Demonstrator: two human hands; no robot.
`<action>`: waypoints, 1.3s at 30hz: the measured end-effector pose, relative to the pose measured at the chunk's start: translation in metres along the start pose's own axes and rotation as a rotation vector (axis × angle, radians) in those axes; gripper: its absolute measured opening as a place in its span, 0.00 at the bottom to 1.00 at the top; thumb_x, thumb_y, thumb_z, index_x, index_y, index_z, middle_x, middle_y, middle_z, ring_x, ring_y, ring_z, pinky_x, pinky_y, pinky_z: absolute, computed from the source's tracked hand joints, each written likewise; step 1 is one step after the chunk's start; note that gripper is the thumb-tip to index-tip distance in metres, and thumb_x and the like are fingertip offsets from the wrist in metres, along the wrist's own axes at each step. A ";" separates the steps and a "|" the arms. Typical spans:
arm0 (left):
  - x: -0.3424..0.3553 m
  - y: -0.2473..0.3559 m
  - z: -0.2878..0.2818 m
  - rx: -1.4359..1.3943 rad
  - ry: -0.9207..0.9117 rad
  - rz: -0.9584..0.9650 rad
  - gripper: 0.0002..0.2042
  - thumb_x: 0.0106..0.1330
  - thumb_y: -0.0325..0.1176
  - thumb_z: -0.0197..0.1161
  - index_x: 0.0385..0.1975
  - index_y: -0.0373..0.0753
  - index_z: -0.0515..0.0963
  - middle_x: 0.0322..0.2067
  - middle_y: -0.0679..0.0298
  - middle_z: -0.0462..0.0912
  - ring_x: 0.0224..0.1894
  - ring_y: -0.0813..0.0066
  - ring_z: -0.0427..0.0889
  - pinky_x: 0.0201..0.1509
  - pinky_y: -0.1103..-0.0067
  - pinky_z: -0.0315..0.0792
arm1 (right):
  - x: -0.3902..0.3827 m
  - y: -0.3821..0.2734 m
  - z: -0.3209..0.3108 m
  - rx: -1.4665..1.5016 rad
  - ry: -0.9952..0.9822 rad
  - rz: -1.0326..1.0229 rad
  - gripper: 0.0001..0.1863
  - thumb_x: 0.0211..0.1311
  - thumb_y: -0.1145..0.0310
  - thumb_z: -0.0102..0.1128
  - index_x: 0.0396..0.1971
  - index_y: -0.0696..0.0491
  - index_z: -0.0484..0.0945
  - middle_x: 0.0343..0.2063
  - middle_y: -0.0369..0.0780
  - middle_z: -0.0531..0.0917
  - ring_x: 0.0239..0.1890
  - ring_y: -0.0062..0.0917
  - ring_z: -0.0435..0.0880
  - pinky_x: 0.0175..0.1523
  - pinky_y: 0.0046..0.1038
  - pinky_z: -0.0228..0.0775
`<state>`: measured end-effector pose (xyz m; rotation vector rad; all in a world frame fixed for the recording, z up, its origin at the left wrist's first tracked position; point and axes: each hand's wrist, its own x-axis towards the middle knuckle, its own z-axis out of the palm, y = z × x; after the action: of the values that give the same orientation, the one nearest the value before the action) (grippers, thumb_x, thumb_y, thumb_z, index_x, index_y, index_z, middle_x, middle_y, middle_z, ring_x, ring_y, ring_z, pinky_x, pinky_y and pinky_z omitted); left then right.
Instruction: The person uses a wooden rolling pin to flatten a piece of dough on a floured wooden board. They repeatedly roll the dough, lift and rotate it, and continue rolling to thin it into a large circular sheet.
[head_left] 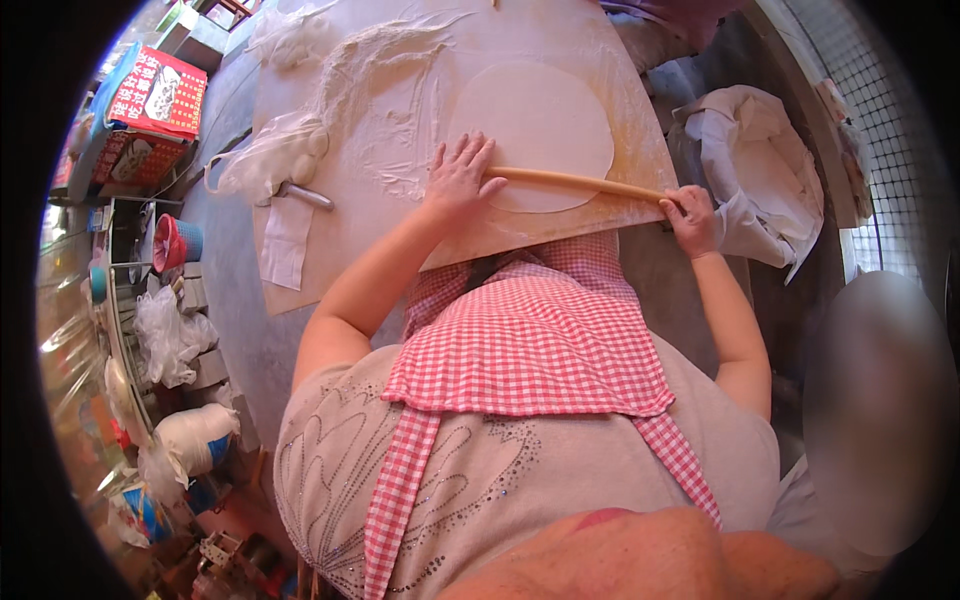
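A thin round sheet of dough [545,115] lies on a floured board [370,225] in front of me. A long, slim wooden rolling pin [585,182] crosses the near part of the sheet. My right hand [691,219] is closed around the pin's right end, past the board's edge. At the pin's left end, my left hand [460,180] rests with its fingers stretched out and spread. Its thumb is against or just beside the tip of the pin; which one I cannot tell. Loose flour [395,110] is spread over the board left of the dough.
A white plastic bag [280,155] lies on the board's left, by a metal handle [308,195] and a pale flat rectangular piece [286,240]. To the right stands a cloth-lined container [765,165] of whitish powder. A red box [160,95] and crowded shelves [135,270] are at left.
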<state>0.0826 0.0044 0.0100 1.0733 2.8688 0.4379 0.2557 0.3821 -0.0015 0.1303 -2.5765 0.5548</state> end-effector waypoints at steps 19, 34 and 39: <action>-0.043 -0.052 -0.005 -0.100 0.155 -0.028 0.30 0.63 0.55 0.54 0.60 0.43 0.64 0.63 0.57 0.63 0.66 0.61 0.59 0.68 0.58 0.52 | -0.037 -0.150 0.033 0.273 -0.189 0.350 0.11 0.55 0.75 0.60 0.40 0.52 0.76 0.33 0.43 0.78 0.34 0.35 0.80 0.40 0.30 0.73; 0.055 0.050 -0.050 -1.418 -0.193 -0.082 0.15 0.69 0.37 0.55 0.51 0.37 0.71 0.47 0.63 0.77 0.50 0.75 0.76 0.53 0.78 0.69 | 0.021 -0.158 0.063 0.716 -0.322 0.704 0.18 0.61 0.70 0.52 0.50 0.58 0.67 0.37 0.45 0.77 0.43 0.33 0.78 0.46 0.33 0.71; 0.069 0.024 -0.034 -1.004 -0.061 -0.045 0.18 0.65 0.36 0.58 0.54 0.40 0.71 0.49 0.64 0.78 0.49 0.72 0.77 0.51 0.77 0.71 | 0.022 -0.157 0.048 0.930 -0.304 0.733 0.15 0.63 0.65 0.56 0.43 0.59 0.70 0.30 0.35 0.77 0.33 0.17 0.73 0.39 0.21 0.66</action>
<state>0.0412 0.0580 0.0535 0.7656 2.0778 1.5485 0.2447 0.2192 0.0276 -0.4738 -2.3506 2.0976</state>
